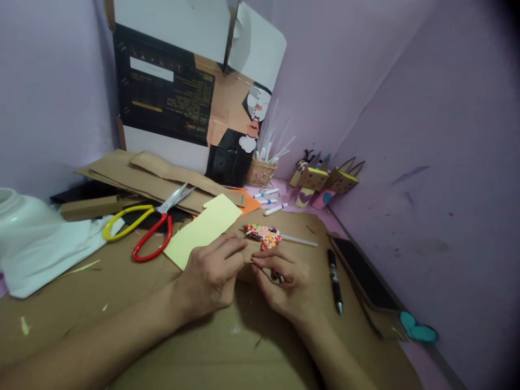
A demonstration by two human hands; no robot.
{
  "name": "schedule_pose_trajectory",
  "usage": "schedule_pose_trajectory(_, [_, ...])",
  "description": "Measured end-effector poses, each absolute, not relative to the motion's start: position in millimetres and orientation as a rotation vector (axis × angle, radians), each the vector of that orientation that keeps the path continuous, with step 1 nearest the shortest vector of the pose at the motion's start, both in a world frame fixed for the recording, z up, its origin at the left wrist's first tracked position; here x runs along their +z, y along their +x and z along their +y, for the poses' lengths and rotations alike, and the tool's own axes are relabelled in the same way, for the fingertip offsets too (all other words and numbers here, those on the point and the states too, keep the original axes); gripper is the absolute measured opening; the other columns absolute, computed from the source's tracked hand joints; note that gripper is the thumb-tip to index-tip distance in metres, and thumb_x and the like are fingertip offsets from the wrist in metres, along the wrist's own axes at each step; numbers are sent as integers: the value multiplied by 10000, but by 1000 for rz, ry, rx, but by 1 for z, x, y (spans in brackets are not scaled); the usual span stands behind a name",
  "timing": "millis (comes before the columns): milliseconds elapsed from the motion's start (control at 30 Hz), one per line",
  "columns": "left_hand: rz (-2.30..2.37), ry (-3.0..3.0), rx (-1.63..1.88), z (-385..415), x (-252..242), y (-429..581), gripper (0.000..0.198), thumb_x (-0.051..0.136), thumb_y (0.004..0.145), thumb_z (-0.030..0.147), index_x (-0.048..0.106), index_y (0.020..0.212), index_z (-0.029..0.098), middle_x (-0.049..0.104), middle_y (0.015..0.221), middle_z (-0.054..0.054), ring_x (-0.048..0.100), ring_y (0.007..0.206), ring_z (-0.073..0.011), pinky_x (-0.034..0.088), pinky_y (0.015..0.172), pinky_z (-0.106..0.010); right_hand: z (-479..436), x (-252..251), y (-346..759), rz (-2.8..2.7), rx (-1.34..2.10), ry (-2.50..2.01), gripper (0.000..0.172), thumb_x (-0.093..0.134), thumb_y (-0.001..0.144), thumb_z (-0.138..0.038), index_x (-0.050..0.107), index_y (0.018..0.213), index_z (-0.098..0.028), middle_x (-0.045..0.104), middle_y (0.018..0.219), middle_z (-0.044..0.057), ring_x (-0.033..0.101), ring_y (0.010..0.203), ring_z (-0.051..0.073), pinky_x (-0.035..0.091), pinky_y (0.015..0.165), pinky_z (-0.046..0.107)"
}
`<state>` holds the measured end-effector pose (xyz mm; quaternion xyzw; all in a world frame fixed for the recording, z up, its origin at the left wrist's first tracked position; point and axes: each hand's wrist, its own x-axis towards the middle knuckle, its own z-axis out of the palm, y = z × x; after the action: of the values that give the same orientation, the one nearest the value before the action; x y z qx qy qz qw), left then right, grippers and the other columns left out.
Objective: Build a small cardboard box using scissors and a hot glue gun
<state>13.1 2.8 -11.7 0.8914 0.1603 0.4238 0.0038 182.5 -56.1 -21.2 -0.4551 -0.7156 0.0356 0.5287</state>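
Both hands meet over the brown cardboard work surface (195, 352), pinching a small piece of brown cardboard (252, 252) between them. My left hand (215, 271) is closed at the piece's left side, its fingertips curled. At the right side, thumb and fingertips of my right hand (282, 276) press on its edge. The fingers hide much of the piece. Just beyond lies a flower-patterned glue gun (264, 234), with a whitish glue stick (300, 240) poking out to the right; its lower part is behind my right hand.
Left are open scissors (164, 208) with yellow and red handles, pale yellow paper (207, 230) and a white container (32, 233). Cardboard strips (162, 181) lie behind. Markers (275, 209), a basket (261, 172) and cardboard figures (312, 179) stand farther back. Right are a pen (335, 281) and phone (365, 273).
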Motion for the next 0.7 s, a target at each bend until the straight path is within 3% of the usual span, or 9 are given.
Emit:
schedule_pose_trajectory(200, [372, 2909, 1374, 7, -18, 12, 212, 445, 712, 11, 602, 815, 108, 708, 964, -147, 659, 952, -262, 584, 770, -358, -56, -26, 186, -1777, 49, -1053, 201, 603, 752, -46, 639, 841, -222, 685, 822, 54, 655, 708, 153, 543, 626, 264])
schedule_pose_trajectory(333, [408, 2713, 1447, 9, -20, 12, 166, 487, 773, 7, 594, 831, 119, 708, 888, -127, 653, 947, -199, 549, 838, -302, -54, -30, 185, -1694, 176, -1128, 204, 614, 775, -109, 615, 941, -228, 636, 980, 80, 633, 916, 196, 539, 771, 326])
schedule_pose_trajectory(433, [450, 2582, 1484, 8, -17, 13, 151, 506, 790, 6, 592, 838, 120, 704, 898, -125, 655, 929, -171, 534, 839, -264, -52, -36, 182, -1559, 386, -1236, 478, 698, 733, -214, 509, 1170, -244, 535, 1240, 113, 539, 1144, 251, 506, 893, 387])
schedule_pose_trajectory(500, [531, 2488, 1507, 6, -15, 14, 141, 508, 800, 15, 591, 828, 127, 703, 912, -120, 662, 892, -153, 530, 814, -236, -51, -39, 179, -1507, 545, -1256, 665, 726, 706, -233, 405, 1288, -260, 503, 1310, 110, 513, 1192, 261, 461, 968, 424])
schedule_pose_trajectory(567, [612, 2420, 1509, 5, -13, 14, 128, 513, 809, 34, 594, 804, 133, 706, 901, -110, 668, 860, -146, 527, 784, -221, -52, -40, 177, -1447, 661, -1247, 718, 721, 700, -210, 367, 1322, -266, 506, 1324, 104, 514, 1199, 259, 418, 1016, 445])
schedule_pose_trajectory(700, [589, 2496, 1463, 5, -5, 11, 100, 546, 795, 67, 611, 788, 143, 708, 837, -76, 672, 795, -154, 527, 727, -228, -54, -33, 176, -1333, 794, -1206, 654, 696, 697, -194, 428, 1292, -243, 514, 1334, 113, 527, 1191, 267, 434, 997, 454])
